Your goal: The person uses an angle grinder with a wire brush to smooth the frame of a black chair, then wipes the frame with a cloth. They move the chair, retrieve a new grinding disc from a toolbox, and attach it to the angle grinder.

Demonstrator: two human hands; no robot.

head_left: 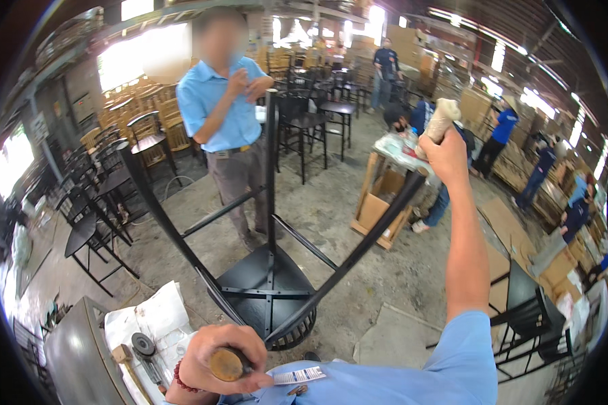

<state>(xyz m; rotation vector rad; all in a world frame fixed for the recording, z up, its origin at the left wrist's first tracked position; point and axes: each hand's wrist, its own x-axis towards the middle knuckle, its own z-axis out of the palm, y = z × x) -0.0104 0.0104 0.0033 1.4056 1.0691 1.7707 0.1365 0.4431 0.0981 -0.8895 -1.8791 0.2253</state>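
Note:
A black wooden bar chair (pixel 263 278) is upside down in front of me, the underside of its seat and cross brace showing. Its legs point up toward me. My left hand (pixel 223 358) is closed round one leg, whose bare brown end (pixel 227 364) shows between thumb and fingers. A white printed label (pixel 298 376) lies by the fingertips, against my shirt; whether they touch it I cannot tell. My right hand (pixel 444 154) is raised at arm's length, closed on a wad of pale cloth (pixel 442 116), above the end of another leg (pixel 412 183).
A person in a light blue shirt (pixel 226 101) stands just beyond the chair. Bottom left, a brush (pixel 132 371) and a black roll (pixel 142 343) lie on a sheet-covered surface. A wooden stand (pixel 378 202) holds bags. Black chairs (pixel 81 223) and several workers surround the floor.

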